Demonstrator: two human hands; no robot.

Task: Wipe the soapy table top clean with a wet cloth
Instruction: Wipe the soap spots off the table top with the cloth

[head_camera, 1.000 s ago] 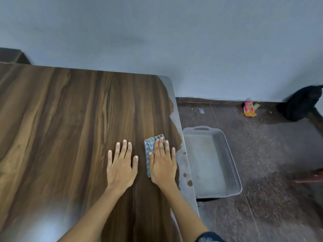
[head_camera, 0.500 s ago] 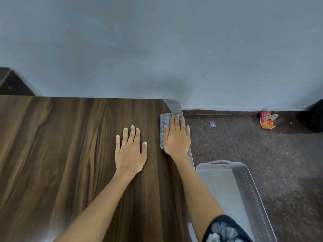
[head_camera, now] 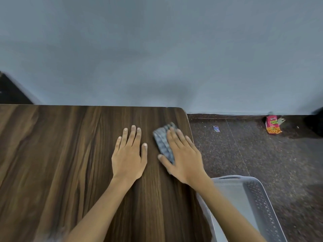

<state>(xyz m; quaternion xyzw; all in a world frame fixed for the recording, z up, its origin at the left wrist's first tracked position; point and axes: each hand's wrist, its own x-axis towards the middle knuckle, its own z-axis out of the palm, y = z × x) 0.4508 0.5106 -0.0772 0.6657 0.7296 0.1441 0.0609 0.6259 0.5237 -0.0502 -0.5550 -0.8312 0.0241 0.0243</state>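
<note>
Since half a second ago our right hand (head_camera: 184, 158) has drawn the cloth (head_camera: 163, 143) back from the table (head_camera: 61, 154) corner. It lies pinned under our flat, spread right palm and fingers, near the table's right edge. Our left hand (head_camera: 128, 157) rests flat and empty just left of the cloth.

My feed is evenly but dimly lit, with a cool grey cast over the wall (head_camera: 157, 49). I see only soft shadows: a faint dark patch on the wall above the table (head_camera: 52, 163) corner and a darker area on the floor (head_camera: 262, 163) at far right. No hard glare shows on the wood. My right hand (head_camera: 183, 158) and the cloth (head_camera: 163, 142) are smeared by motion blur. The left edge smears, and the wide lens bends lines outward.
</note>
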